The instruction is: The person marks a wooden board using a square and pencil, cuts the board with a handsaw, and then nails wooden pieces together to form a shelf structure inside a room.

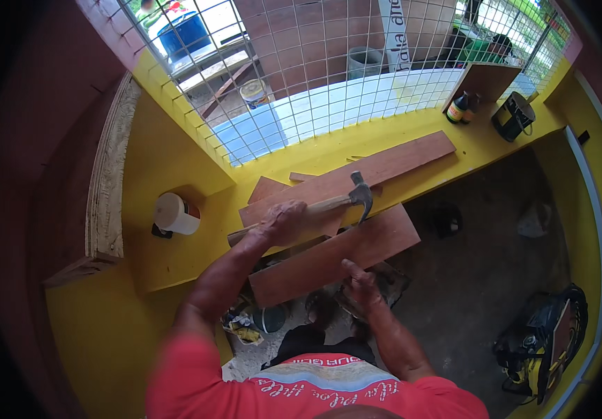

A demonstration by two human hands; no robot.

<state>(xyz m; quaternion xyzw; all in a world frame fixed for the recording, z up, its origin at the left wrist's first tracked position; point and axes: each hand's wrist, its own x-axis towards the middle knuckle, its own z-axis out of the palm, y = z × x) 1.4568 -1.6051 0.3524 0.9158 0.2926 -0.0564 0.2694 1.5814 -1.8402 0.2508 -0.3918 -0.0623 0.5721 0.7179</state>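
My left hand is closed round the wooden handle of a claw hammer, whose metal head points right, over the yellow ledge. My right hand grips the lower edge of a reddish-brown plywood piece, thumb on its face and fingers hidden behind it. That piece is held tilted in front of the ledge, just below the hammer. Behind the hammer, a long plywood strip lies on the ledge, with smaller offcuts beside it.
The yellow ledge runs below a wire mesh. A white tub stands at its left; dark bottles and a black pail stand at its right. A coiled cable bundle sits on the floor at the right.
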